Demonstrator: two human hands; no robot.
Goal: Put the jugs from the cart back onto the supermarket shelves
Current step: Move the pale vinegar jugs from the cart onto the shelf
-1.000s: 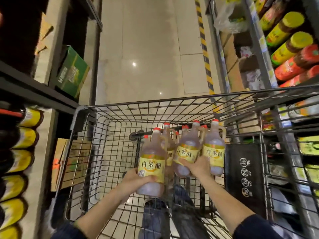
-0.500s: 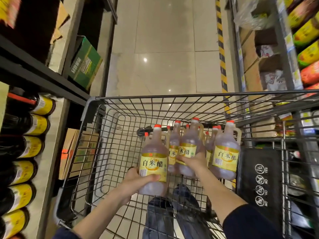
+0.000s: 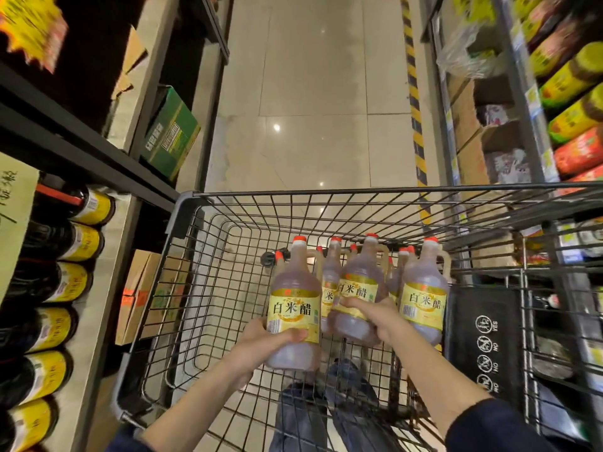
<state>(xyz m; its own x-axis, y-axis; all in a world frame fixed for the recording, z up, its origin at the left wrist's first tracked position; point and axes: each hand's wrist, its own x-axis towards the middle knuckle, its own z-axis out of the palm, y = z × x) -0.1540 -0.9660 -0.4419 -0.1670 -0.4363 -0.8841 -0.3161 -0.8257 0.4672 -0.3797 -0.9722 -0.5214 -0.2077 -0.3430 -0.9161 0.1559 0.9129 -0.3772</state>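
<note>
Head camera: my left hand (image 3: 261,340) grips a jug (image 3: 293,305) low on its label. My right hand (image 3: 375,318) clasps a second jug (image 3: 357,288) (both inside the cart (image 3: 192,203)).

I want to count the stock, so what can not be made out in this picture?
Head view only:
- Rear jugs: hidden behind the front ones in the cart; only caps show, so no sure count.
- Middle jug: the right hand covers part of its label.
- Left jug: the left hand hides its lower side.
- Yellow tag, top left: blurred, unreadable.
- Handwritten sign: cut off by the left edge.
</note>
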